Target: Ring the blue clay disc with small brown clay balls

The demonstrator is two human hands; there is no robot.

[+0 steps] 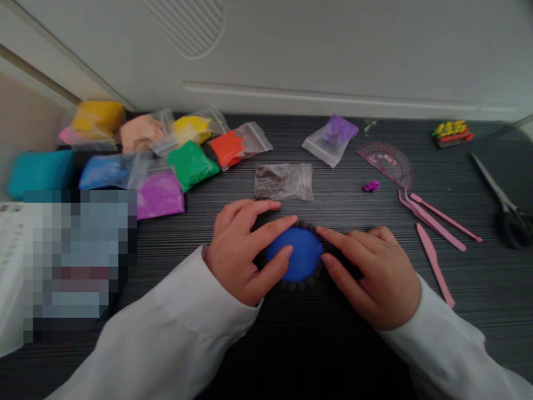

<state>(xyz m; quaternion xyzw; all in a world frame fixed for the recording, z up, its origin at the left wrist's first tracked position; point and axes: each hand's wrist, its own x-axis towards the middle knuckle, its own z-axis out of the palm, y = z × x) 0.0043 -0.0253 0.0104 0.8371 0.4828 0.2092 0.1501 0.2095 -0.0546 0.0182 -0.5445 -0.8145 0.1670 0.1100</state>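
A flat blue clay disc [300, 253] ringed with small dark clay balls lies on the dark striped table [291, 344]. My left hand [244, 253] rests at its left side, fingers stretched out and touching the disc's top and edge. On the disc's right rim lie the fingertips of my right hand [375, 275], fingers extended. Neither hand grips anything. Just behind the disc lies a clear bag of dark clay [283, 181].
Bags of coloured clay [189, 164] crowd the back left; a purple bag [333, 136] sits further right. A small purple clay piece [371, 186], a pink protractor [389, 161], pink modelling tools [435, 228], scissors [506, 208] and a small clay model [452, 133] lie on the right.
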